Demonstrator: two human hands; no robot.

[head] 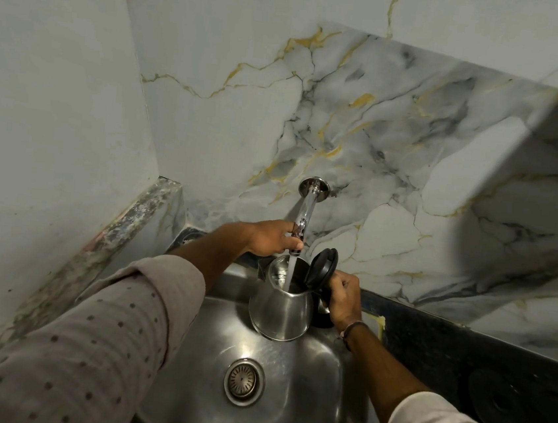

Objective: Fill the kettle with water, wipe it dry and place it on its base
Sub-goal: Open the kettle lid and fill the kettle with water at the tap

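1. Sink (315, 380): a stainless-steel basin, taken here as the landmark; its round drain strainer (244, 381) lies in the floor of the basin.
2. Kettle (281, 311): a steel-bodied kettle held upright over the far part of the sink, above the basin floor and beyond the drain. Its black lid (322, 268) is hinged open and stands up on the handle side.
3. Tap (306, 210): a chrome spout projecting from the marble-patterned wall (400, 127) behind the sink. A stream of water (290, 272) falls from its tip straight into the kettle's open mouth.
4. Left hand (270, 236): reaches over the far rim of the sink to the tap's end; the fingers are curled round the spout or its control. The exact part gripped cannot be told.
5. Right hand (344, 297): closed in a fist round the kettle's black handle, at the right of the kettle body, carrying it beneath the stream. A band sits on the wrist.
6. Base (502, 400): a dark round disc lying on the black counter (436, 341) to the right of the sink, well apart from the kettle.
7. Sleeves: light dotted fabric covers both forearms, rolled back short of the wrists.
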